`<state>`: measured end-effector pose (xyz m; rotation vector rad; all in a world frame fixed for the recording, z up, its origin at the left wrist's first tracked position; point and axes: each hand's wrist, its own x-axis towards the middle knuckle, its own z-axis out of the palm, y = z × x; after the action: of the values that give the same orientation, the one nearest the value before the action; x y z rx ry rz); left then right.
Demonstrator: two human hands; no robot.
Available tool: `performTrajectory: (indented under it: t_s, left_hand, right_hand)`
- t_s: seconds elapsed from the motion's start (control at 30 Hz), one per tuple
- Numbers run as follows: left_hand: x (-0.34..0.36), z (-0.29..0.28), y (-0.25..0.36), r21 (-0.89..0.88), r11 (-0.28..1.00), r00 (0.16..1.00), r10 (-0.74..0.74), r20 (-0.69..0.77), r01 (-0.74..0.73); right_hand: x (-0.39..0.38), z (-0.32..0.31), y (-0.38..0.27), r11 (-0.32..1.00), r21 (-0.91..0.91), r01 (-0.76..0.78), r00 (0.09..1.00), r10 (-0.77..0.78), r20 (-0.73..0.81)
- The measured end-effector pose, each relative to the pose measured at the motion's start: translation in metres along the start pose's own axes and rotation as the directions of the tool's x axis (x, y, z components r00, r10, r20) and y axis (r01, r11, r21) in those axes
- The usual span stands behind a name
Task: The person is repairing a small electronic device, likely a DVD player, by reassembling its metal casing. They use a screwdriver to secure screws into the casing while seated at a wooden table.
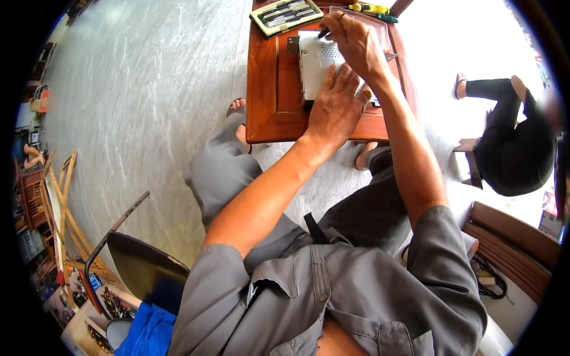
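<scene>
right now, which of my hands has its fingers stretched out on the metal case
Your left hand, resting on the silver case; your right hand instead grips a dark tool.

Table (262,83) is showing as wood, smooth and glossy, catching light. Case (311,68) is looking like metal, smooth, dull-sheened, a perforated patch breaking the surface. Floor (148,95) is looking like veined stone tile, smooth, faintly shining. Shirt (362,285) and trousers (222,169) are both appearing as matt cloth. Chair back (142,264) is gleaming, smooth. Blue cloth (148,332) is showing matt, creased. Yellow handle (369,8) is looking like plastic.
</scene>
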<state>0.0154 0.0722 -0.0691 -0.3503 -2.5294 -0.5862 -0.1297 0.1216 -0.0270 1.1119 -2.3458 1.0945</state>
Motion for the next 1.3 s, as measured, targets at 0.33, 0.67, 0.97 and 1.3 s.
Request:
performTrajectory:
  t_s: [0.33, 0.67, 0.97, 1.3]
  left_hand:
    - [0.009, -0.016, -0.008, 0.000, 1.000, 0.998, -0.014, 0.069, 0.014]
    - [0.081, -0.037, -0.097, 0.080, 0.974, 0.963, -0.222, 0.153, 0.212]
    - [0.088, -0.031, -0.130, -0.139, 0.936, 0.928, -0.286, 0.237, 0.324]
    - [0.093, -0.021, -0.132, -0.057, 0.970, 0.955, -0.222, 0.195, 0.237]
  right_hand:
    - [-0.010, -0.066, 0.016, 0.960, 0.153, -0.235, 0.959, 0.254, -0.123]
    - [-0.074, -0.135, 0.083, 0.925, -0.043, -0.377, 0.926, 0.377, 0.001]
    - [-0.111, -0.125, 0.042, 0.908, -0.070, -0.412, 0.817, 0.403, 0.413]
    - [-0.108, -0.114, 0.010, 0.794, -0.040, -0.606, 0.694, 0.553, 0.461]
